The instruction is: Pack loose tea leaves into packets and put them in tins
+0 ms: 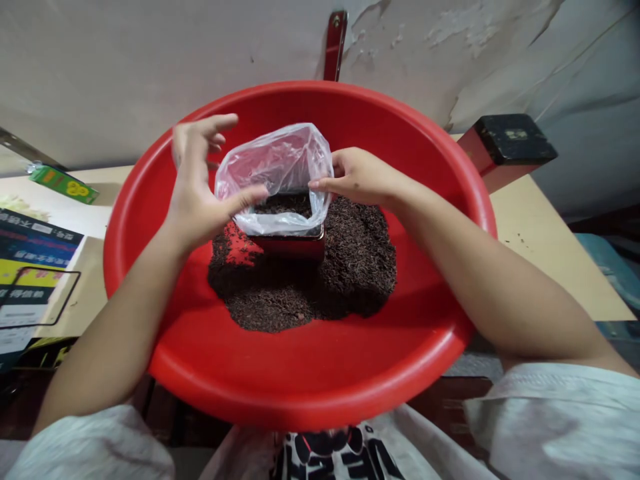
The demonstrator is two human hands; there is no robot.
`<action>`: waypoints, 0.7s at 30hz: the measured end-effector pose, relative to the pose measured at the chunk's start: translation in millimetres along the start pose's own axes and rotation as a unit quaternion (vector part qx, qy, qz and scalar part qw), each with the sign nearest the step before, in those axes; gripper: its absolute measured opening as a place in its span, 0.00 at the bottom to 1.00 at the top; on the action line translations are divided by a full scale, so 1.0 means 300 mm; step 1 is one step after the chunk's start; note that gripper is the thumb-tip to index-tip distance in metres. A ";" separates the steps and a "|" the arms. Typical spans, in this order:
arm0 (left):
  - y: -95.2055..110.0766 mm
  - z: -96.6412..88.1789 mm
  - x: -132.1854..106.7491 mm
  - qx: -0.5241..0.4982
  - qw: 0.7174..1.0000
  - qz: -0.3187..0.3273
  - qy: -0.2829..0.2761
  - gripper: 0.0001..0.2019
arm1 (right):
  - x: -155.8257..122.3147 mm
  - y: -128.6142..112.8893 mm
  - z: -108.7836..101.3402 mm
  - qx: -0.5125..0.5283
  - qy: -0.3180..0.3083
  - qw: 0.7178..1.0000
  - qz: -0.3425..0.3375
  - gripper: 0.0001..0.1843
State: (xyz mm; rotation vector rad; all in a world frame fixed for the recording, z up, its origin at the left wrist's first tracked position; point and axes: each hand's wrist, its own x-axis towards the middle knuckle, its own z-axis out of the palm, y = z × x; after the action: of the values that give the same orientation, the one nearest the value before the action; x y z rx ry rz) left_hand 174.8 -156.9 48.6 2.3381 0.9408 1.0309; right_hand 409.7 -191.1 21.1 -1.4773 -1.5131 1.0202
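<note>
Centre of the frame: one clear plastic bag (280, 157), mouth open, dark loose flakes inside, its lower part set within a dark-rimmed red container (293, 248). Beneath and around these, a heap of like dark flakes (357, 250), spread over the floor of a wide red basin (300, 373). Right of the bag: right hand (363, 175), pinching the bag's rim between thumb and fingers. Left of the bag: left hand (195, 187), unclenched, fingers raised and spread, thumb across the bag's near-left edge; whether it touches, cannot tell. Upper right: one black-lidded tin (515, 140). Left edge: one green-and-yellow box (65, 183), lying flat.
</note>
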 end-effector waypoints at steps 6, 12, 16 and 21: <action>0.059 0.006 -0.042 0.177 0.930 0.131 -0.293 0.21 | -0.024 -0.050 -0.017 -0.023 0.013 0.999 0.022 0.09; 0.070 0.031 -0.050 0.192 0.957 0.090 -0.196 0.12 | -0.045 -0.094 -0.047 0.104 0.060 0.992 0.030 0.12; 0.066 0.030 -0.052 0.201 0.970 0.108 -0.082 0.17 | -0.038 -0.094 -0.043 0.172 0.142 0.975 -0.016 0.12; -0.014 0.033 -0.033 0.088 0.992 0.084 -0.022 0.48 | -0.023 -0.063 -0.035 0.161 0.242 0.951 -0.102 0.10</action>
State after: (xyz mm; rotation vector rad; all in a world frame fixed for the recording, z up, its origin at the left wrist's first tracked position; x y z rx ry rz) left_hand 175.8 -162.2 35.0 2.6126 0.8622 0.9914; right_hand 412.4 -197.9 42.5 -1.1985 -1.0611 0.6759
